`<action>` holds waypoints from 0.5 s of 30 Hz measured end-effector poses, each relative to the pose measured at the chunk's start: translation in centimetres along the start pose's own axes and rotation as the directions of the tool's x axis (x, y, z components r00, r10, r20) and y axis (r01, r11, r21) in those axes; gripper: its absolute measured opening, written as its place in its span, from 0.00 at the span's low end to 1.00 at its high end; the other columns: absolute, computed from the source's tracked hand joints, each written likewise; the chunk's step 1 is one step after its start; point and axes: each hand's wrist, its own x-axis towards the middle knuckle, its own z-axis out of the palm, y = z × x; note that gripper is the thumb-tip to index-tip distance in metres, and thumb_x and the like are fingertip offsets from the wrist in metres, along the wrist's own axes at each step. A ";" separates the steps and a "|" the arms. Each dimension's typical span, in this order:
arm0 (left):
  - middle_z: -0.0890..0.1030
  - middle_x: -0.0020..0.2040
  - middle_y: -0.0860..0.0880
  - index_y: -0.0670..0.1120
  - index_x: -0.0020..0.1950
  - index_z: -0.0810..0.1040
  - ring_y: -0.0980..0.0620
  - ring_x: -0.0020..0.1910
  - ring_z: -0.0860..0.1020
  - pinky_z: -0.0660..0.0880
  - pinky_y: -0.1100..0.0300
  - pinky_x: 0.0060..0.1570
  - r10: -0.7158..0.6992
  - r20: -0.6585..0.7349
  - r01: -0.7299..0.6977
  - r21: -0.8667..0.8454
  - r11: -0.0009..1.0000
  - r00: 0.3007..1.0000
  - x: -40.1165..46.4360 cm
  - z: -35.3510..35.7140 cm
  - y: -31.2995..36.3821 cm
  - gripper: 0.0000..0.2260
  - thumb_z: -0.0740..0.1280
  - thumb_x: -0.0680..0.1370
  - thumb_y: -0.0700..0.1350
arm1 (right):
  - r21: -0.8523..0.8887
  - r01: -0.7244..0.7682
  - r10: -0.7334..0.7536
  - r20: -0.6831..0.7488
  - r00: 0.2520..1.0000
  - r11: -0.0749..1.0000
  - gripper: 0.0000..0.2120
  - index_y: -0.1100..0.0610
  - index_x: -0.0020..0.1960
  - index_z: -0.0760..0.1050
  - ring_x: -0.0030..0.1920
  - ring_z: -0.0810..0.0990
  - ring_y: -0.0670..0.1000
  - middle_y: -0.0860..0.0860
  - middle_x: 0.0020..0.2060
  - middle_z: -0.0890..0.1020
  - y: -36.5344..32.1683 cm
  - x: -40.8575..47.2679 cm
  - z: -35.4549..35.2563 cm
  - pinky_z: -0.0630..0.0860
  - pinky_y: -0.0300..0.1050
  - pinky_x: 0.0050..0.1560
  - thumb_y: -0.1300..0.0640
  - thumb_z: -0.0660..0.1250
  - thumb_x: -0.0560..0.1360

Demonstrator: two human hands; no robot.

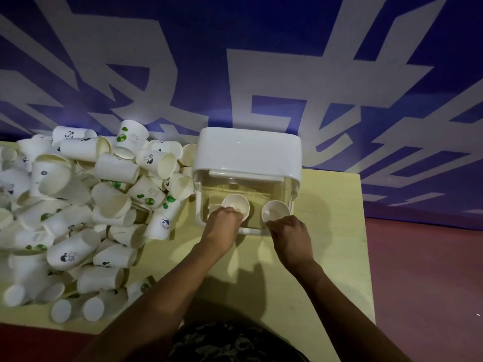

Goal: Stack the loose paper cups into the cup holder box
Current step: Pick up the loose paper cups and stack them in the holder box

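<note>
Each hand grips one paper cup at the cup holder box (248, 155) — left hand (222, 226), right hand (288, 231) — fingers curled round, apparently over its opening.

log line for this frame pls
phase: loading | left hand: holds cup at box | right hand: holds second cup at box | pile: left on table

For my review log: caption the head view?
Each hand holds a cup at the box, pile beside.
</note>
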 end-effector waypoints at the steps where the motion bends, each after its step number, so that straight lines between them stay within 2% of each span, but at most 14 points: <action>1: 0.80 0.52 0.45 0.46 0.55 0.81 0.45 0.53 0.76 0.74 0.55 0.54 0.010 0.015 -0.009 -0.011 1.000 1.000 0.2 0.4 0.2 0.10 0.63 0.78 0.38 | 0.015 0.011 -0.011 0.008 1.000 1.000 0.07 0.53 0.45 0.84 0.39 0.79 0.58 0.52 0.32 0.82 0.1 0.1 0.0 0.75 0.46 0.36 0.63 0.71 0.71; 6: 0.79 0.51 0.46 0.46 0.51 0.81 0.45 0.52 0.76 0.72 0.57 0.53 0.028 0.021 -0.027 -0.062 0.998 0.999 0.8 1.2 1.7 0.07 0.65 0.76 0.40 | -0.006 0.040 -0.040 0.014 0.999 0.999 0.05 0.53 0.44 0.84 0.40 0.80 0.57 0.52 0.33 0.82 0.7 0.5 -0.1 0.75 0.45 0.33 0.62 0.71 0.72; 8: 0.80 0.53 0.46 0.46 0.53 0.81 0.45 0.54 0.76 0.71 0.57 0.57 0.015 -0.007 -0.016 -0.085 0.996 1.000 0.5 1.0 1.9 0.09 0.64 0.77 0.41 | -0.023 0.045 -0.045 -0.011 0.999 0.999 0.05 0.54 0.46 0.83 0.43 0.80 0.59 0.53 0.39 0.84 0.6 0.4 0.0 0.77 0.48 0.40 0.61 0.71 0.72; 10: 0.80 0.56 0.47 0.46 0.58 0.80 0.45 0.57 0.75 0.69 0.54 0.61 0.011 -0.086 -0.024 -0.145 0.989 0.996 -0.5 0.6 1.6 0.12 0.62 0.78 0.43 | -0.006 0.024 -0.025 -0.074 0.997 1.000 0.09 0.54 0.51 0.82 0.49 0.79 0.60 0.52 0.47 0.84 0.0 0.0 0.0 0.76 0.52 0.48 0.59 0.73 0.71; 13: 0.79 0.58 0.48 0.47 0.60 0.79 0.47 0.57 0.74 0.71 0.54 0.59 -0.015 -0.227 -0.044 -0.254 0.966 0.974 -3.2 -0.4 0.3 0.12 0.63 0.78 0.44 | 0.064 0.045 -0.035 -0.148 0.988 0.997 0.10 0.56 0.52 0.80 0.52 0.77 0.58 0.52 0.50 0.82 -2.1 -1.1 -0.3 0.75 0.52 0.49 0.60 0.71 0.71; 15: 0.80 0.56 0.49 0.47 0.58 0.80 0.49 0.54 0.76 0.73 0.54 0.55 -0.034 -0.238 -0.033 -0.274 0.961 0.971 -5.7 -0.6 -1.6 0.11 0.62 0.78 0.44 | 0.185 0.042 -0.021 -0.116 0.993 0.982 0.07 0.56 0.51 0.80 0.48 0.78 0.57 0.53 0.47 0.83 -4.3 -2.3 0.2 0.76 0.50 0.45 0.61 0.70 0.73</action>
